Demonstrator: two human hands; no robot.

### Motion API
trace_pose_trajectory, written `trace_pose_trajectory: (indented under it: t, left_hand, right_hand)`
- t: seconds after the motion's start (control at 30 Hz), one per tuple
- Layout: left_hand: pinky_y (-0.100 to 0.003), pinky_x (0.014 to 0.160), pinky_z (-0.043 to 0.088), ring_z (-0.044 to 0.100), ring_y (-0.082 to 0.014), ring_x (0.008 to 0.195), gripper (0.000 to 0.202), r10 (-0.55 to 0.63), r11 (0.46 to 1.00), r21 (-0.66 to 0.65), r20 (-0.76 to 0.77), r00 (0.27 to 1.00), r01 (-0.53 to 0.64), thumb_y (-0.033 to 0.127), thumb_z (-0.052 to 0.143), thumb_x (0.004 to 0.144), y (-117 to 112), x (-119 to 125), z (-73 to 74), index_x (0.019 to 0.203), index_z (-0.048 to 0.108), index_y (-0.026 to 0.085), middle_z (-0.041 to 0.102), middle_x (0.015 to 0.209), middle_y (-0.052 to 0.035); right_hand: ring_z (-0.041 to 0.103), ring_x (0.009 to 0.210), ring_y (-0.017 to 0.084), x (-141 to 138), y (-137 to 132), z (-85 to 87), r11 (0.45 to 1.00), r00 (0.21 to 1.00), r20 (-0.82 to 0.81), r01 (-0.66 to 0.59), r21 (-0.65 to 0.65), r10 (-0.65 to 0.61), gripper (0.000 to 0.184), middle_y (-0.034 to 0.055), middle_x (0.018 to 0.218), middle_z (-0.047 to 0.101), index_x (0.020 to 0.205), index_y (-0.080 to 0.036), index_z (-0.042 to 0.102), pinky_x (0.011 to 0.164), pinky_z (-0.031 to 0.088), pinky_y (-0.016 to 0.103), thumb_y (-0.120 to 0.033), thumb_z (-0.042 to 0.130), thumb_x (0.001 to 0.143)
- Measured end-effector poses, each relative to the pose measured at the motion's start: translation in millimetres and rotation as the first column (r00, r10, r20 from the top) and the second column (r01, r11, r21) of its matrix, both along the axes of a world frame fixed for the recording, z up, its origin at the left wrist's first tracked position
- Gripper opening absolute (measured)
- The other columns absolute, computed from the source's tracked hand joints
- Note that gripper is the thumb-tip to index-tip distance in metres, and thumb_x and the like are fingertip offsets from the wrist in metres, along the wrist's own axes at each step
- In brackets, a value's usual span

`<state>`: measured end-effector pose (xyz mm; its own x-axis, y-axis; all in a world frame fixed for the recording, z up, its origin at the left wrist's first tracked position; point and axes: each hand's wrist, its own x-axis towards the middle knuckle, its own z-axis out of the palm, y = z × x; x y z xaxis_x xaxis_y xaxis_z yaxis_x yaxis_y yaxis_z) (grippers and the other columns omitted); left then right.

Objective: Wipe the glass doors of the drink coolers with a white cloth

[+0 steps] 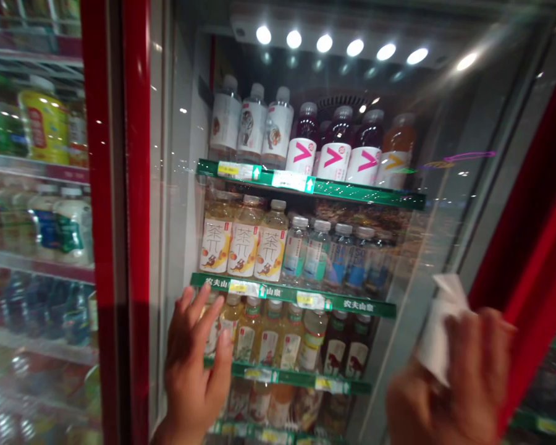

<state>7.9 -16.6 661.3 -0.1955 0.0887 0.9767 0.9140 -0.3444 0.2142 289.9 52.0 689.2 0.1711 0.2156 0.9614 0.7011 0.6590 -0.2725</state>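
With the curled right hand [467, 377] we hold a white wipe [438, 340], at near right. Our left hand [192, 371], empty, half spread, is left of it.

Shop: bottled drinks [244, 244] rowed in glass-fronted fridge [178, 154], shelf-edge labels [293, 181].
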Motion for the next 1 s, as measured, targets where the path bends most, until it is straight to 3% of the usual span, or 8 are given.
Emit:
trace_pose_trajectory:
  t: [0.13,0.27,0.37,0.47,0.67,0.87,0.93,1.0]
  left_hand:
    - [-0.048,0.144,0.0,0.005,-0.0259,0.174,0.081,0.235,0.969,-0.03,-0.197,0.952,-0.246,0.018,0.059,0.106,36,-7,10.3,0.177,0.02,0.027,0.012,0.186,-0.0022]
    - [-0.05,0.144,0.001,0.005,-0.0258,0.174,0.083,0.271,0.958,-0.041,-0.204,0.941,-0.284,0.02,0.057,0.106,42,-2,4.1,0.178,0.016,0.026,0.01,0.186,-0.0011]
    - [-0.05,0.144,0.0,0.005,-0.0255,0.174,0.085,0.268,0.959,-0.039,-0.205,0.941,-0.281,0.02,0.058,0.105,39,-2,3.9,0.178,0.015,0.026,0.009,0.186,-0.0003]
    - [-0.049,0.144,0.001,0.005,-0.0251,0.174,0.084,0.268,0.96,-0.031,-0.197,0.943,-0.28,0.021,0.058,0.105,38,-3,5.3,0.178,0.015,0.027,0.01,0.186,0.0004]
    - [-0.049,0.144,0.002,0.007,-0.0252,0.174,0.083,0.265,0.961,-0.029,-0.206,0.942,-0.277,0.021,0.058,0.106,40,-3,6.2,0.178,0.017,0.027,0.012,0.186,-0.0001]
    - [-0.05,0.144,0.002,0.007,-0.0259,0.174,0.083,0.271,0.96,-0.019,-0.199,0.942,-0.28,0.021,0.059,0.105,40,-2,5.3,0.178,0.018,0.024,0.012,0.186,-0.0012]
    - [-0.05,0.144,0.002,0.008,-0.0258,0.174,0.084,0.269,0.96,-0.02,-0.195,0.943,-0.278,0.021,0.059,0.105,40,-3,4.1,0.178,0.018,0.026,0.013,0.185,-0.0006]
    - [-0.05,0.144,0.003,0.009,-0.026,0.174,0.085,0.263,0.961,-0.031,-0.193,0.945,-0.274,0.022,0.06,0.105,40,-4,3.1,0.178,0.018,0.027,0.014,0.185,-0.0005]
  right_hand:
    - [0.005,0.172,0.04,-59,7,-26.2,0.982,0.833,0.519,0.153,0.115,-0.191,0.094,0.0194,0.184,0.008,0.177,-0.006,0.01,0.14,0.008,0.067,-0.056,0.05,0.108]
    - [0.001,0.173,0.034,-43,9,-54.5,0.96,0.699,0.67,0.091,0.266,-0.252,0.102,0.0175,0.185,0.005,0.176,-0.002,0.01,0.142,-0.003,0.049,-0.073,0.036,0.106]
    - [-0.008,0.172,0.039,-9,19,-23.8,0.948,0.831,0.456,0.288,0.135,-0.318,0.094,0.0208,0.184,-0.007,0.176,-0.002,0.002,0.14,0.004,0.065,-0.062,0.033,0.111]
    - [-0.009,0.17,0.049,-15,22,8.4,0.961,0.901,0.337,0.276,0.037,-0.272,0.101,0.0242,0.182,-0.014,0.175,-0.004,-0.006,0.131,0.014,0.083,-0.071,0.031,0.109]
    - [0.01,0.173,0.032,-50,13,-20.7,0.964,0.683,0.711,-0.04,0.263,-0.166,0.122,0.016,0.184,0.014,0.175,-0.002,0.015,0.143,0.011,0.045,-0.091,0.043,0.096]
    - [-0.003,0.171,0.048,-17,28,16.4,0.949,0.899,0.315,0.316,0.015,-0.304,0.104,0.0235,0.183,-0.01,0.175,-0.007,-0.009,0.132,0.018,0.081,-0.067,0.044,0.109]
    - [0.009,0.17,0.049,-35,24,6.0,0.984,0.894,0.413,0.177,0.034,-0.174,0.113,0.0206,0.184,0.001,0.177,-0.012,-0.006,0.132,0.026,0.077,-0.076,0.051,0.103]
    - [0.032,0.166,0.038,-52,19,-22.1,0.996,0.762,0.648,-0.063,0.065,0.006,0.112,0.0107,0.181,0.028,0.178,-0.019,0.01,0.134,0.038,0.056,-0.083,0.055,0.098]
